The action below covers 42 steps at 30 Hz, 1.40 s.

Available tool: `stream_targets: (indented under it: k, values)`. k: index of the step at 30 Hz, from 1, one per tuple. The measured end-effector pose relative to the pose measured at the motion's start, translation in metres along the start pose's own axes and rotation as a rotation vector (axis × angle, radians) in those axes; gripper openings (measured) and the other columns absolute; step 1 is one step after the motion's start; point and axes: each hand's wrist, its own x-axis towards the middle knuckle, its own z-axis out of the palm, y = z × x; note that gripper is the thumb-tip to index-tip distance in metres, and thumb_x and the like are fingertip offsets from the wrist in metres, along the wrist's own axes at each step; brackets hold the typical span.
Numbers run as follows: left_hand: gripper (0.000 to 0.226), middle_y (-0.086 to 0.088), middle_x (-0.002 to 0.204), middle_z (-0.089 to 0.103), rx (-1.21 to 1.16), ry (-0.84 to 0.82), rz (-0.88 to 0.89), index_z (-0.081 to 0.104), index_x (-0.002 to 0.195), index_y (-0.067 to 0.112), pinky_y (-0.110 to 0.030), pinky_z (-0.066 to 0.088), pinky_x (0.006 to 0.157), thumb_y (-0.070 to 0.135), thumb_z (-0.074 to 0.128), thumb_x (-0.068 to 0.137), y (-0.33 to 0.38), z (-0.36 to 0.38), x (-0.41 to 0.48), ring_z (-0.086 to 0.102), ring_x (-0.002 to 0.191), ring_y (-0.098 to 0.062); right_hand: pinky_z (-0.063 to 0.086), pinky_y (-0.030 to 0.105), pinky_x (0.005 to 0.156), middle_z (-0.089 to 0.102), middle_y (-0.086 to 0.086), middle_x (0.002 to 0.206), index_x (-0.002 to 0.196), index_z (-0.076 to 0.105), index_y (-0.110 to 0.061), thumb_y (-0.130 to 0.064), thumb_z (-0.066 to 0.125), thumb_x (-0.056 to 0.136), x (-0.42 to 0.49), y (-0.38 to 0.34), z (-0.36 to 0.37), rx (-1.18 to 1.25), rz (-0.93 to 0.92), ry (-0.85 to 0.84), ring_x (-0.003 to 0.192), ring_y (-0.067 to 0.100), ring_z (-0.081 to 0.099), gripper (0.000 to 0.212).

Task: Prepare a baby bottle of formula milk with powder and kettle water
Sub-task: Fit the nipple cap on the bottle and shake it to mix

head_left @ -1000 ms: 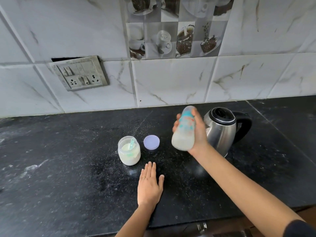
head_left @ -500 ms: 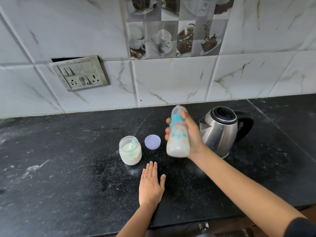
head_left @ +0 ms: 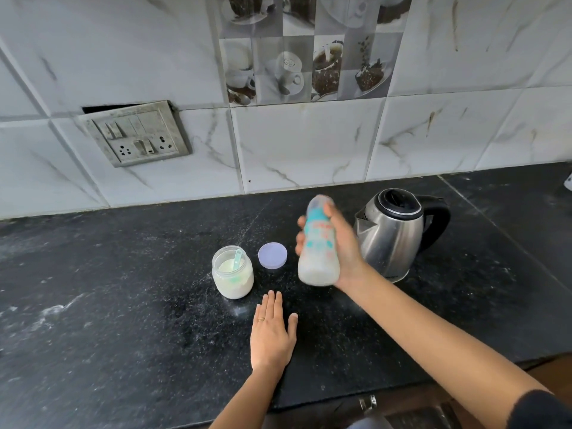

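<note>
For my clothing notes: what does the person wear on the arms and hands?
The left hand has a thin gold-coloured ring on one finger. The right hand shows no glove or visible ring. Both forearms are bare, without watch or bracelet. A dark sleeve covers the right upper arm.

No legible text for you here. The bottle (head_left: 318, 246) carries teal and pink print, but it's blurred, so you can't tell letters from scale marks. The cup on the picture tile (head_left: 290, 64) has a round emblem, too small to read. The kettle (head_left: 391, 239) body, powder jar (head_left: 232, 278) and switch plate (head_left: 136, 136) show you no readable marks.
</note>
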Motion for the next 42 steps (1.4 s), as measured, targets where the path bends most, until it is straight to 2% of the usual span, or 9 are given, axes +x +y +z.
stream_targets:
  k: [3, 7, 12, 17, 22, 27, 31, 37, 42]
  values:
    - [0.083, -0.001, 0.159, 0.011, -0.001, 0.003, 0.0, 0.015, 0.151, 0.015, -0.022, -0.012, 0.112, 0.06, -0.002, 0.083, 0.0, 0.001, 0.0, 0.003, 0.146, -0.011, 0.051, 0.029, 0.052, 0.063, 0.007, 0.081, 0.117, 0.048, -0.025, -0.036, 0.062, 0.082, -0.008, 0.008, 0.002, -0.111, -0.009, -0.069, 0.055, 0.022, 0.058, 0.04]
    - [0.082, -0.001, 0.158, 0.013, -0.006, 0.006, -0.001, 0.017, 0.151, 0.015, -0.022, -0.01, 0.113, 0.06, -0.001, 0.084, -0.001, 0.001, -0.001, 0.005, 0.146, -0.012, 0.052, 0.025, 0.05, 0.062, 0.003, 0.074, 0.11, 0.047, -0.013, -0.041, 0.058, 0.086, 0.007, -0.017, 0.01, 0.12, -0.05, 0.038, 0.051, 0.018, 0.06, 0.038]
    - [0.08, -0.003, 0.157, 0.018, -0.018, 0.011, -0.008, 0.022, 0.149, 0.013, -0.024, -0.005, 0.114, 0.058, 0.004, 0.086, 0.0, 0.002, 0.0, 0.011, 0.146, -0.014, 0.05, 0.03, 0.051, 0.062, 0.007, 0.081, 0.118, 0.049, -0.027, -0.036, 0.054, 0.088, -0.019, 0.015, 0.001, -0.134, -0.004, -0.047, 0.054, 0.022, 0.057, 0.032]
    - [0.082, -0.002, 0.158, 0.013, 0.0, 0.006, 0.003, 0.016, 0.151, 0.015, -0.022, -0.01, 0.113, 0.06, -0.001, 0.085, -0.001, 0.001, -0.001, 0.006, 0.146, -0.012, 0.051, 0.024, 0.048, 0.06, 0.003, 0.075, 0.09, 0.056, -0.011, -0.042, 0.053, 0.091, 0.001, -0.013, 0.006, 0.149, -0.043, 0.119, 0.049, 0.017, 0.059, 0.031]
    - [0.083, -0.002, 0.158, 0.012, -0.004, 0.002, -0.001, 0.015, 0.15, 0.014, -0.022, -0.011, 0.112, 0.059, -0.002, 0.083, 0.0, 0.0, -0.001, 0.004, 0.146, -0.012, 0.05, 0.028, 0.049, 0.061, 0.006, 0.081, 0.118, 0.048, -0.021, -0.041, 0.057, 0.084, -0.018, 0.019, -0.006, -0.12, 0.042, 0.049, 0.053, 0.02, 0.058, 0.039]
    - [0.084, -0.001, 0.159, 0.011, 0.002, 0.001, -0.001, 0.015, 0.151, 0.015, -0.022, -0.01, 0.113, 0.06, -0.004, 0.083, -0.001, 0.001, -0.001, 0.004, 0.146, -0.012, 0.051, 0.023, 0.049, 0.059, 0.004, 0.075, 0.091, 0.057, -0.012, -0.04, 0.056, 0.09, -0.006, -0.008, 0.002, 0.156, -0.061, 0.185, 0.049, 0.017, 0.058, 0.028]
    - [0.085, -0.002, 0.158, 0.012, -0.002, -0.003, -0.003, 0.015, 0.151, 0.014, -0.022, -0.01, 0.113, 0.06, -0.004, 0.082, 0.0, 0.001, -0.001, 0.005, 0.146, -0.012, 0.05, 0.028, 0.049, 0.06, 0.006, 0.079, 0.115, 0.048, -0.023, -0.038, 0.051, 0.093, -0.018, 0.01, -0.003, -0.099, -0.018, 0.045, 0.052, 0.02, 0.057, 0.027]
    - [0.078, -0.002, 0.159, 0.01, 0.028, -0.01, 0.002, 0.013, 0.151, 0.014, -0.023, -0.011, 0.113, 0.058, 0.002, 0.088, 0.0, -0.001, -0.001, 0.003, 0.146, -0.013, 0.052, 0.026, 0.05, 0.06, 0.005, 0.075, 0.107, 0.05, -0.015, -0.038, 0.057, 0.088, 0.0, -0.017, 0.011, 0.119, -0.107, 0.112, 0.051, 0.019, 0.059, 0.03]
    - [0.084, -0.002, 0.158, 0.012, -0.005, -0.007, -0.002, 0.016, 0.15, 0.014, -0.023, -0.01, 0.113, 0.059, -0.004, 0.082, 0.0, -0.001, -0.001, 0.005, 0.146, -0.012, 0.05, 0.031, 0.053, 0.061, 0.007, 0.081, 0.113, 0.051, -0.029, -0.036, 0.057, 0.087, -0.02, 0.015, 0.009, -0.189, -0.044, -0.036, 0.055, 0.023, 0.057, 0.028]
